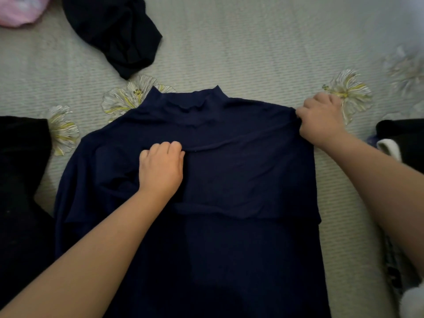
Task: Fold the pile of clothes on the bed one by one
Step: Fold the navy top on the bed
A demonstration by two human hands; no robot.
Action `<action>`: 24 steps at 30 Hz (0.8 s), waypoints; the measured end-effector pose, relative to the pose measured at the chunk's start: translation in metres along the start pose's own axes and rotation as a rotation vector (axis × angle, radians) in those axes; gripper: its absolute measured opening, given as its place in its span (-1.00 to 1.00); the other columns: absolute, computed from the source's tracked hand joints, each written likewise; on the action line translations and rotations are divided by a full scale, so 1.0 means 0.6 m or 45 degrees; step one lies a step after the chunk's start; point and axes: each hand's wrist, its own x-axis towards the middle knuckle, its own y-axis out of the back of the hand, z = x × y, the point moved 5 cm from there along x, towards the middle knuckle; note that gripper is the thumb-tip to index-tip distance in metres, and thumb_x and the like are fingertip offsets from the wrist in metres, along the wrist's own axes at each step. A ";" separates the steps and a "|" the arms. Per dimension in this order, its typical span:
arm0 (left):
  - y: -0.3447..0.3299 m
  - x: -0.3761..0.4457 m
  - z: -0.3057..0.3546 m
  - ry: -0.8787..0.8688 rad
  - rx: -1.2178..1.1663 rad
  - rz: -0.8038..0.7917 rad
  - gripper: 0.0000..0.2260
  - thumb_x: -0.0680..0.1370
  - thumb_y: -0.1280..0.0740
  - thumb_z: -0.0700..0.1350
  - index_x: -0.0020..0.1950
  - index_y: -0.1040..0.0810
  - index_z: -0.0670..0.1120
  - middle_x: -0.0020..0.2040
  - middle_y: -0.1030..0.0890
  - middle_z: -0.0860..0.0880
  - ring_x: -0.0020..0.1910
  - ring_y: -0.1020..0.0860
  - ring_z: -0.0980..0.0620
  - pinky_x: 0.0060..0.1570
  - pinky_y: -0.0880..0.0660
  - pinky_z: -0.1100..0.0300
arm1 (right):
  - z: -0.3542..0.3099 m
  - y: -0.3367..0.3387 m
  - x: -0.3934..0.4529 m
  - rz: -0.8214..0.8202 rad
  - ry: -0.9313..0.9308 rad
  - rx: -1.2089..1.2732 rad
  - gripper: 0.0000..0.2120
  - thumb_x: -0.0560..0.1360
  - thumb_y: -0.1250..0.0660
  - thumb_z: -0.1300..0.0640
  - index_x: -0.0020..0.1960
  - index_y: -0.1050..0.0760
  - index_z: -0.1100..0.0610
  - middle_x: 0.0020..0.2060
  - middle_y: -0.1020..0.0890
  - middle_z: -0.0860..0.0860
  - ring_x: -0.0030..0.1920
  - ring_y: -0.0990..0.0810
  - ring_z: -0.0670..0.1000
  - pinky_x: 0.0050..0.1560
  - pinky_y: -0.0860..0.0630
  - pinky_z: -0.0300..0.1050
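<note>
Pale, ribbed bedding printed with cream and yellow flowers covers the bed across the single head view. Five flower prints can be counted on it, the one at the far right blurred.

One navy high-neck top lies flat in the middle of the bed, collar pointing away from the person. Its right sleeve is folded across the chest, so the sleeve edge runs as a slanting line from the right shoulder toward the centre.

Two bare hands work on it. The left hand rests on the chest of the top, fingers curled down at the end of the folded sleeve; its grip appears to be closed on that cloth, though the fingertips are hidden. The right hand pinches the top at its right shoulder corner, fingers bunched on the fabric at the garment's edge.

Four other pieces of cloth lie around. One black garment sits crumpled at the upper left, well apart from the top. A second dark garment lies at the left edge, near the top's left side. One pink item shows in the top left corner. At the right edge sits one dark piece with a white trim.
</note>
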 end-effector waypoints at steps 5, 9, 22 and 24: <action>0.009 -0.025 -0.014 -0.007 0.042 0.069 -0.71 0.51 -0.31 -0.09 0.12 -0.50 -0.26 -0.02 -0.55 -0.26 -0.02 -0.49 -0.26 0.04 -0.33 -0.14 | -0.033 0.032 -0.069 0.322 -0.151 0.323 -0.72 0.33 -0.16 0.35 -0.02 -0.50 0.41 0.02 -0.54 0.34 0.09 -0.46 0.36 0.11 -0.33 0.17; 0.030 -0.068 -0.072 0.123 0.119 0.029 -0.62 0.47 -0.30 -0.13 0.26 -0.44 -0.24 0.28 -0.42 -0.28 0.32 -0.31 -0.27 0.29 -0.02 -0.33 | -0.121 0.013 -0.203 0.260 0.352 0.365 -0.47 0.41 -0.18 -0.09 0.23 -0.40 0.26 0.25 -0.45 0.26 0.28 -0.35 0.30 0.26 -0.25 0.24; 0.086 -0.223 -0.184 1.197 -1.003 0.585 -0.73 0.57 -0.22 -0.19 0.24 -0.34 -0.26 -0.23 -0.41 0.04 -0.13 -0.41 0.01 0.05 -0.41 0.04 | -0.144 -0.003 -0.276 -0.108 0.179 0.264 -0.44 0.17 -0.43 0.41 0.19 -0.50 0.33 0.19 -0.51 0.31 0.17 -0.48 0.39 0.08 -0.34 0.43; 0.090 -0.222 -0.195 1.073 -0.965 0.489 -0.68 0.56 -0.22 -0.20 0.29 -0.32 -0.25 -0.04 -0.46 -0.08 -0.03 -0.42 -0.01 0.14 -0.39 0.03 | -0.139 0.000 -0.274 -0.229 0.142 0.262 -0.32 0.18 -0.45 0.45 0.29 -0.42 0.29 0.31 -0.40 0.28 0.31 -0.35 0.35 0.22 -0.24 0.39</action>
